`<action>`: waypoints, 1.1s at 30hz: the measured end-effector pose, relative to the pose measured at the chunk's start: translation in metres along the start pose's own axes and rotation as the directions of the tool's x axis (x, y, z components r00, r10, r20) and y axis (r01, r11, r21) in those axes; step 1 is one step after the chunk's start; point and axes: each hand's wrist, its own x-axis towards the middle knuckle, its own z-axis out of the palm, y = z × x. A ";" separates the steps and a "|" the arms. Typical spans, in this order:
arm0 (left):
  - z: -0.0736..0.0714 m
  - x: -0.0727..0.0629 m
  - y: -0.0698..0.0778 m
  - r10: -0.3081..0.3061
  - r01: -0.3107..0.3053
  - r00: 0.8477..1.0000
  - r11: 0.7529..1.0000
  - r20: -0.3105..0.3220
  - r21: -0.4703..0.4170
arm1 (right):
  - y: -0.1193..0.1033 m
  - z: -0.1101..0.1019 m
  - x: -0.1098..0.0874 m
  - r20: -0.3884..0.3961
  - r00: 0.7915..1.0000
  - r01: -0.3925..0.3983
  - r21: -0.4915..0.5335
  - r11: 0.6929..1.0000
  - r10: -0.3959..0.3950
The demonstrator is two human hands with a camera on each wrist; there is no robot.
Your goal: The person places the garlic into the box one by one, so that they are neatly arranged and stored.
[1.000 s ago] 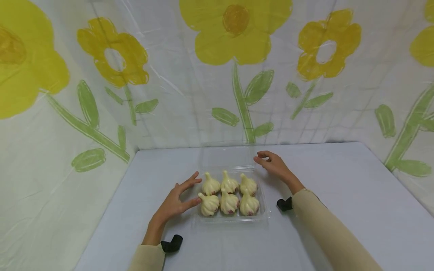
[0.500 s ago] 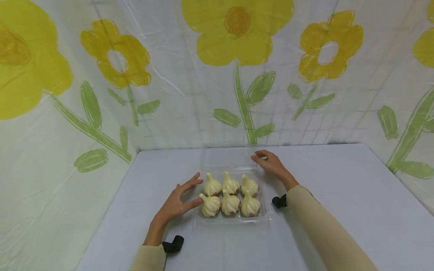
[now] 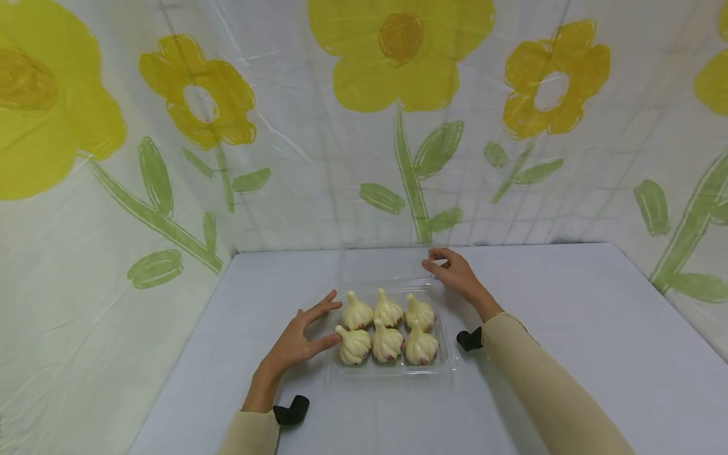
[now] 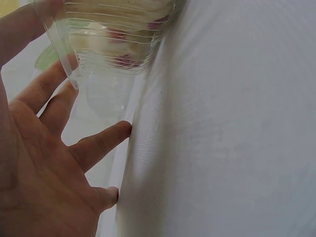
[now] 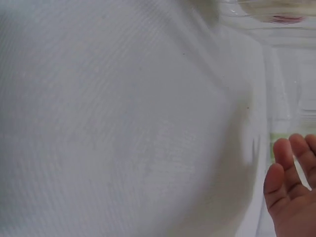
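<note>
A clear plastic clamshell box (image 3: pixel 392 369) lies on the table with its lid (image 3: pixel 387 262) swung back on the far side. Several white garlic bulbs (image 3: pixel 388 344) with purple marks sit in it in two rows. My left hand (image 3: pixel 298 338) rests against the box's left side, fingers spread and mostly straight; in the left wrist view its thumb and fingertips are at the rim (image 4: pixel 61 52). My right hand (image 3: pixel 455 275) pinches the right edge of the lid between thumb and fingers. In the right wrist view only its fingers (image 5: pixel 286 173) show, slightly bent; the thumb is hidden.
A white cloth (image 3: pixel 546 316) covers the table. Behind it hangs a white sheet (image 3: pixel 301 196) printed with yellow flowers. Black wrist mounts (image 3: pixel 291 411) are strapped at both cuffs.
My right hand has moved a little left onto the lid's edge. The left hand and the garlic bulbs have kept their places; the head view has shifted slightly.
</note>
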 end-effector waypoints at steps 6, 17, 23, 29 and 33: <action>0.001 0.000 0.001 0.000 0.000 1.000 1.000 0.001 0.005 | -0.007 -0.004 -0.002 -0.037 0.999 0.033 0.007 0.999 -0.033; 0.000 0.002 0.002 0.004 -0.004 1.000 1.000 0.003 0.003 | -0.024 -0.013 -0.010 -0.108 0.986 0.133 0.017 0.991 -0.131; 0.000 0.002 0.001 0.001 -0.001 1.000 1.000 0.001 0.007 | -0.032 -0.017 -0.020 -0.117 0.978 0.175 -0.008 0.985 -0.175; 0.000 0.000 -0.001 0.009 -0.009 1.000 1.000 -0.002 0.017 | -0.037 -0.020 -0.030 -0.116 0.970 0.213 -0.025 0.977 -0.214; -0.001 0.000 -0.001 0.013 -0.013 1.000 1.000 -0.003 0.015 | -0.041 -0.023 -0.038 -0.110 0.961 0.250 -0.033 0.968 -0.252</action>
